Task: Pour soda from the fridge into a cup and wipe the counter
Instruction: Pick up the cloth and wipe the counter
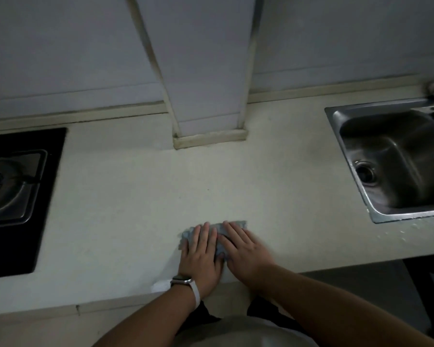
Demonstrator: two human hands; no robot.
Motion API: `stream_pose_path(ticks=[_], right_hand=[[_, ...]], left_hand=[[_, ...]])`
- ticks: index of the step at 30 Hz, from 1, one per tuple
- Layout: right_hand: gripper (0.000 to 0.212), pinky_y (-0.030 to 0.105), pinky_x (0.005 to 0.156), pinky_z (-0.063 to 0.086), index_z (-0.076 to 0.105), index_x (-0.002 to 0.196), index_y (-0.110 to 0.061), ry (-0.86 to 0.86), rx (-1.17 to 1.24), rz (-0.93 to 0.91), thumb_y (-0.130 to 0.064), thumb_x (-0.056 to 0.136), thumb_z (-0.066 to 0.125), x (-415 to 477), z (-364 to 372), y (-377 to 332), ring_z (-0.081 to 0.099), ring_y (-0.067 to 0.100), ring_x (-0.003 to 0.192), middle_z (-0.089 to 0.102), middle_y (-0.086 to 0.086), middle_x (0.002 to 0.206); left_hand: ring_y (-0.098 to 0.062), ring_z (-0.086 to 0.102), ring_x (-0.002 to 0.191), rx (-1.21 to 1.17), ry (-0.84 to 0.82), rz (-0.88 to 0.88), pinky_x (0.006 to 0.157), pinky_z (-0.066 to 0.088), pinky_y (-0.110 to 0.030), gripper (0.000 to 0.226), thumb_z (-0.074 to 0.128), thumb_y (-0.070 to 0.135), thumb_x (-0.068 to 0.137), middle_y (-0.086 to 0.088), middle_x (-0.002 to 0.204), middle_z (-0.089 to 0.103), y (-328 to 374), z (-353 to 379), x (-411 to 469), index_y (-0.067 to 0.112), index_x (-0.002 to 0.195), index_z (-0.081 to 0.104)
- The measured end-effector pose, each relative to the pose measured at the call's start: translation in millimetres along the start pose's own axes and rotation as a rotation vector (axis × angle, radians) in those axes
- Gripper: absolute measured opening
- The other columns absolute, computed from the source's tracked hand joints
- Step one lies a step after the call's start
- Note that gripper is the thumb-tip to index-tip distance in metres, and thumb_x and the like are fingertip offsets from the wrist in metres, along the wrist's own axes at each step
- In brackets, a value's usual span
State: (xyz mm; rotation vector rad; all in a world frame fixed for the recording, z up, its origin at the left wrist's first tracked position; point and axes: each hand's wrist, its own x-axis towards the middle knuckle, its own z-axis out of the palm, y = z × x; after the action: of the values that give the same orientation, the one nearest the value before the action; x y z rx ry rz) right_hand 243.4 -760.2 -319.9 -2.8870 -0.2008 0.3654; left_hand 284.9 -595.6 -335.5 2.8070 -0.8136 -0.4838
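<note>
grey cloth (217, 234) flat on pale counter (125, 201)

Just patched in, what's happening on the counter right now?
The person is at the wiping step. Both the left hand and right hand press flat, side by side, on a grey-blue cloth near the front edge of the counter, between the gas stove and the sink. No cup or soda is in view.
</note>
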Motion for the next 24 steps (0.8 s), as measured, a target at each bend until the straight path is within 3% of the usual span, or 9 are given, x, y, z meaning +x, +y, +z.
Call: stream_pose_path(ticks=[9, 15, 24], right_hand=[[0.056, 0.043, 0.107, 0.038, 0.057, 0.135, -0.018, 0.036, 0.014, 0.048, -0.038, 0.086, 0.038, -67.6, -12.9, 98.2, 0.048, 0.025, 0.134, 0.052, 0.011, 0.145], [0.056, 0.045, 0.105, 0.045, 0.051, 0.138, -0.019, 0.003, 0.062, 0.110, -0.039, 0.086, 0.041, -100.7, -16.3, 147.1, 0.045, 0.025, 0.136, 0.049, 0.011, 0.147], [0.061, 0.044, 0.106, 0.044, 0.045, 0.142, -0.018, -0.035, 0.083, 0.141, -0.042, 0.087, 0.044, -111.0, -26.8, 192.5, 0.044, 0.027, 0.137, 0.048, 0.013, 0.148]], left_hand=[[-0.028, 0.026, 0.141, 0.031, -0.056, 0.014, 0.107, 0.037, -0.059, 0.065, 0.038, 0.046, 0.088, -0.010, 0.152, 0.043, 116.4, 17.9, 29.9, 0.012, 0.144, 0.046], [-0.028, 0.026, 0.141, 0.052, -0.080, 0.064, 0.108, 0.021, -0.053, 0.065, 0.039, 0.046, 0.088, -0.011, 0.151, 0.043, 173.5, 28.3, 43.6, 0.012, 0.143, 0.046], [-0.029, 0.027, 0.140, 0.083, -0.128, 0.153, 0.106, 0.031, -0.058, 0.069, 0.042, 0.046, 0.085, -0.011, 0.151, 0.044, 205.7, 29.1, 77.8, 0.011, 0.144, 0.042]])
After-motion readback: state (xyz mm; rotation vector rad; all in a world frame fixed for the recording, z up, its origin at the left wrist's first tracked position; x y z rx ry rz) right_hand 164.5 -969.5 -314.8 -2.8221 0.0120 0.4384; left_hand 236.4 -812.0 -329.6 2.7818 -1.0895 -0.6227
